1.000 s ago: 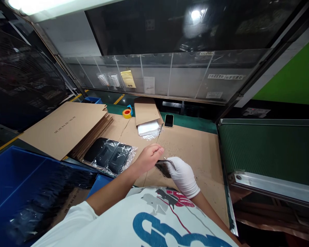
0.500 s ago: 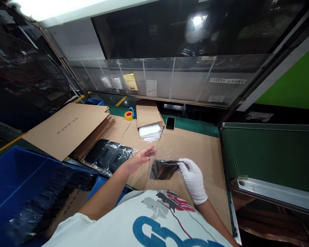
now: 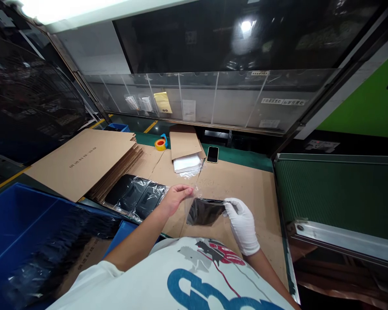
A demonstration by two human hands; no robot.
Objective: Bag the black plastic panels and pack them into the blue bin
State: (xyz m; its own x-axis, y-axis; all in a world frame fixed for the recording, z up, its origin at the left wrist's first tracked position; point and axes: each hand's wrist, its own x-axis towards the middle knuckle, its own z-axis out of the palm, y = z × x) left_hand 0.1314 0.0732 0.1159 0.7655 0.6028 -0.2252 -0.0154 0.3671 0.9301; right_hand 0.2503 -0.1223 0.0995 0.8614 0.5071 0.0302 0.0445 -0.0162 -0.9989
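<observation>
Gloved right hand (image 3: 242,219) grips a flat black part in clear plastic bag (image 3: 206,211) by one edge. Bare left hand (image 3: 174,199) pinches the opposite bag corner, probably to keep it taut above the brown cardboard sheet (image 3: 245,185).

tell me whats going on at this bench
A person holds a dark flat part in a clear plastic bag above the cardboard-covered bench. The gloved right hand grips its right end; the bare left hand pinches the bag's top left corner. More bagged dark parts lie to the left, beside a stack of flat cardboard.
</observation>
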